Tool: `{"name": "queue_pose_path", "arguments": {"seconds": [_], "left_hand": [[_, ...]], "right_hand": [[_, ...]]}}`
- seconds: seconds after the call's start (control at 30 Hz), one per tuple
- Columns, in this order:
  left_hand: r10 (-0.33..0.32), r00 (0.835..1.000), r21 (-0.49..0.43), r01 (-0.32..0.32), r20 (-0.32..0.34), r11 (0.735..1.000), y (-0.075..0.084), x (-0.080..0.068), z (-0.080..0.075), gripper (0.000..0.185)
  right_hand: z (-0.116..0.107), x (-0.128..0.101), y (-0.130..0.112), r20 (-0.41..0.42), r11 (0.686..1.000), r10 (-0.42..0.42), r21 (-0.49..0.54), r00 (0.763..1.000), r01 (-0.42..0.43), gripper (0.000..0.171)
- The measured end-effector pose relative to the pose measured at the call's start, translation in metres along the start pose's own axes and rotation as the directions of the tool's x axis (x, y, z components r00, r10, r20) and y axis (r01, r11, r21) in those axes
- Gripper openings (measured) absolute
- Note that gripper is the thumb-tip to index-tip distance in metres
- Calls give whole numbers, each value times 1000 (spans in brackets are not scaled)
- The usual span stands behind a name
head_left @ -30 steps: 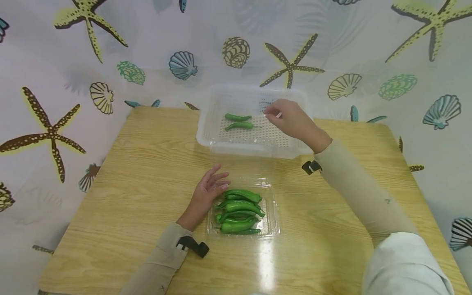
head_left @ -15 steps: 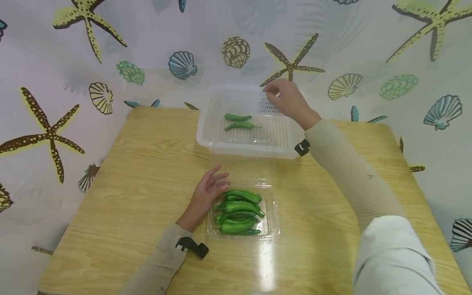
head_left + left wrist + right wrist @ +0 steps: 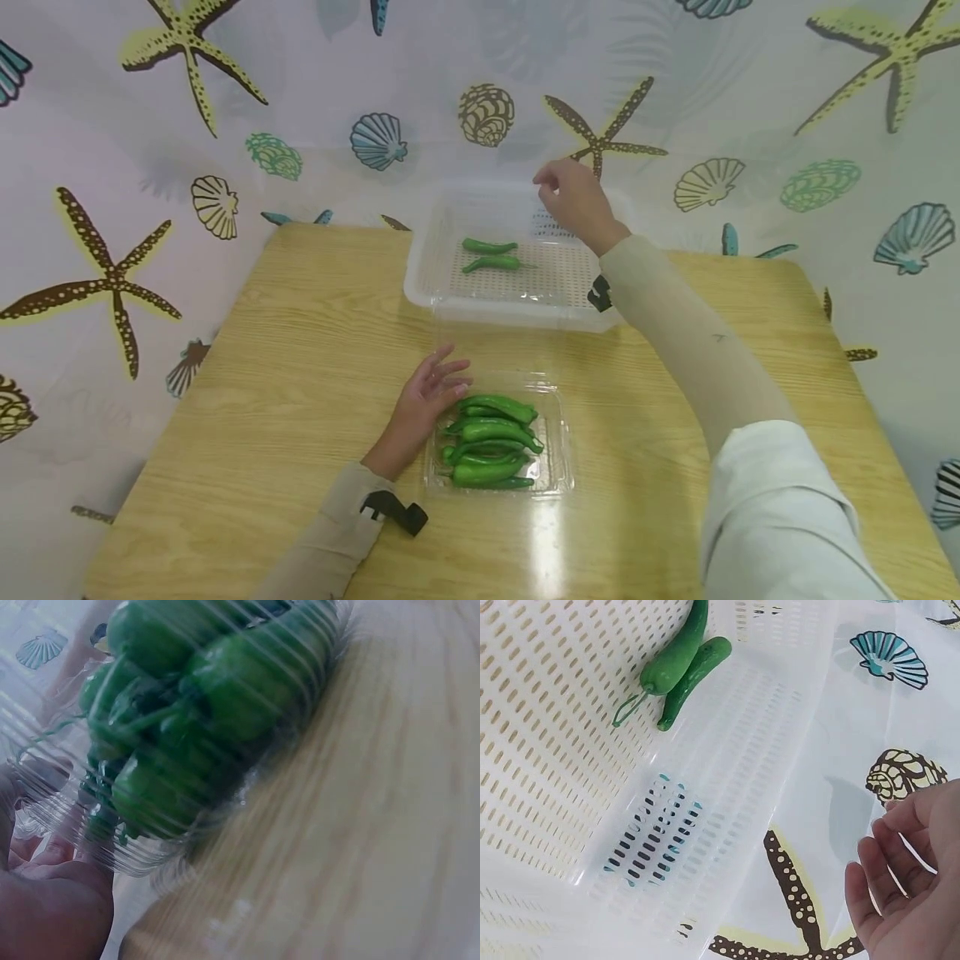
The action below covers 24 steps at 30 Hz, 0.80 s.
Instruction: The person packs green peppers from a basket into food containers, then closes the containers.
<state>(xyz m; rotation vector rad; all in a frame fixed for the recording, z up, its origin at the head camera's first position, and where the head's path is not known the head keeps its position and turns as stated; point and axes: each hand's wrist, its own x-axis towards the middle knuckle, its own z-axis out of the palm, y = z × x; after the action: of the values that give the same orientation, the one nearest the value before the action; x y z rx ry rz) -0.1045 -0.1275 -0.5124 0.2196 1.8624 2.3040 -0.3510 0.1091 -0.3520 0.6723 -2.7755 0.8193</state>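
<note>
At the left far corner of a clear plastic box [image 3: 557, 450], my left hand [image 3: 408, 418] touches the wall with its fingers spread and relaxed. Several green peppers [image 3: 491, 442] lie side by side in that box; the left wrist view shows them through its ribbed wall. Over the back rim of a white perforated basket [image 3: 413, 287] is my right hand [image 3: 576, 202], its fingers loosely bent. In the right wrist view nothing shows between the thumb and fingers [image 3: 883, 879]. Two green peppers, one farther back [image 3: 489, 247] and one nearer [image 3: 492, 263], lie on the basket floor.
The box's transparent lid stands raised toward the basket's front side, hard to make out. Both containers stand on a wooden table [image 3: 322, 325]. Behind the basket hangs a white cloth [image 3: 420, 67] printed with starfish and shells.
My right hand has moved up and back from above the basket's right part to its back rim. The left hand and the peppers keep their places; the head view has tilted slightly.
</note>
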Motion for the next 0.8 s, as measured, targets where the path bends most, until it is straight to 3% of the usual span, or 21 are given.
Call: {"name": "queue_pose_path", "arguments": {"seconds": [0.17, 0.3, 0.47, 0.63, 0.8], "left_hand": [[7, 1000, 10, -7, 6, 1000, -4, 1, -1, 67], [2, 1000, 8, -2, 3, 1000, -4, 1, -1, 68], [15, 1000, -6, -15, 0, 1000, -4, 1, -1, 68], [31, 999, -23, -31, 10, 999, -4, 1, 0, 67], [28, 1000, -33, -27, 10, 999, -3, 1, -1, 65]], "right_hand": [[7, 7, -1, 89, 991, -47, -120, 995, 57, 23], [15, 13, 0, 225, 980, -51, -175, 973, 92, 24], [30, 17, 2, 436, 968, -35, -208, 899, 138, 28], [46, 17, 6, 578, 958, -13, -227, 816, 176, 28], [60, 16, 7, 625, 965, 5, -208, 781, 161, 28]]}}
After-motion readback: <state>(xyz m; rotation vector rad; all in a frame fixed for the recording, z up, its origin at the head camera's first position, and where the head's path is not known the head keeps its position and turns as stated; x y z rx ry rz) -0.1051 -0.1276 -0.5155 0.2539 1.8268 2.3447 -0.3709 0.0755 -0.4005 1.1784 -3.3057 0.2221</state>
